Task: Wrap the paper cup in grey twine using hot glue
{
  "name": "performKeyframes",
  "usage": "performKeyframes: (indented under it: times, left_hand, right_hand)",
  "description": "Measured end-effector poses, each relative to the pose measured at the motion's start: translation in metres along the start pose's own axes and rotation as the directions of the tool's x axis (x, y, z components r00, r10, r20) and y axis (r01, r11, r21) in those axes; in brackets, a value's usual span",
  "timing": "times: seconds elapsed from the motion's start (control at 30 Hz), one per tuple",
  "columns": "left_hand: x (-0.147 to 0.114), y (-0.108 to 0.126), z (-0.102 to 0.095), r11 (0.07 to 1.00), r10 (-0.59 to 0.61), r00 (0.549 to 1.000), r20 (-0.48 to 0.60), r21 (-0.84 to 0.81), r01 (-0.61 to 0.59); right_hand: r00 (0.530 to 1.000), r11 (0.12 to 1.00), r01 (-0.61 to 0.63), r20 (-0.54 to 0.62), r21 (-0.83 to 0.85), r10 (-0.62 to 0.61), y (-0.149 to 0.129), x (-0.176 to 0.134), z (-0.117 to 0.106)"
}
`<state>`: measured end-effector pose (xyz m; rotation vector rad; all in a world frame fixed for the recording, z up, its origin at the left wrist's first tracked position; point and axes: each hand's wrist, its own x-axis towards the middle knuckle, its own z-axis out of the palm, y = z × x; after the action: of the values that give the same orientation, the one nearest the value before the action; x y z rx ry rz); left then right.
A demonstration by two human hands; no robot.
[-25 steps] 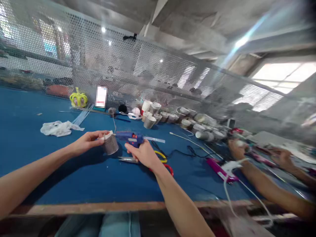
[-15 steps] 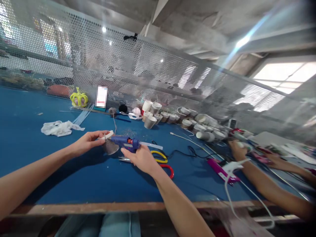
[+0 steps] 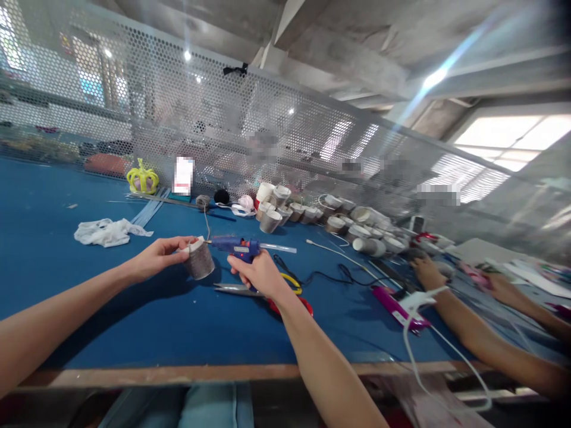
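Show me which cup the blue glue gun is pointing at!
The grey cup in the left hand: the glue gun points at its white rim. The clustered cups sit beyond, by the mesh screen.

Grey cup (image 3: 200,263), white upper end, tilted, held left of centre; thin cord (image 3: 207,223) running from near that end toward far side. Blue glue gun (image 3: 238,246) just right, nozzle leftward, clear glue stick (image 3: 281,248) jutting right.
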<state>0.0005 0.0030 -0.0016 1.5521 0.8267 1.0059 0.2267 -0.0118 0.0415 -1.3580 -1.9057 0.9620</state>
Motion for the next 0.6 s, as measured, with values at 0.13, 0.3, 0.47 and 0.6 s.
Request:
performKeyframes:
  times: [0.13,0.3,0.47,0.6]
  left_hand:
    - [0.000,0.001,0.001,1.000,0.002,1.000,-0.008,0.006,-0.002]
    - [0.001,-0.004,-0.001,1.000,0.018,1.000,0.001,0.008,-0.018]
    - [0.002,-0.006,-0.002,0.995,0.066,0.998,0.012,0.072,-0.067]
    - [0.002,-0.005,-0.001,0.983,0.103,0.995,0.012,0.154,-0.103]
  right_hand:
    - [1.000,1.000,0.000,0.001,0.024,0.000,0.004,0.004,0.000]
    - [0.998,0.994,0.003,-0.059,0.113,0.003,0.015,0.013,0.000]
    - [0.973,0.986,-0.070,-0.210,0.153,0.101,0.033,0.034,-0.008]
    - [0.954,0.992,-0.122,-0.272,0.030,0.126,0.052,0.056,-0.015]
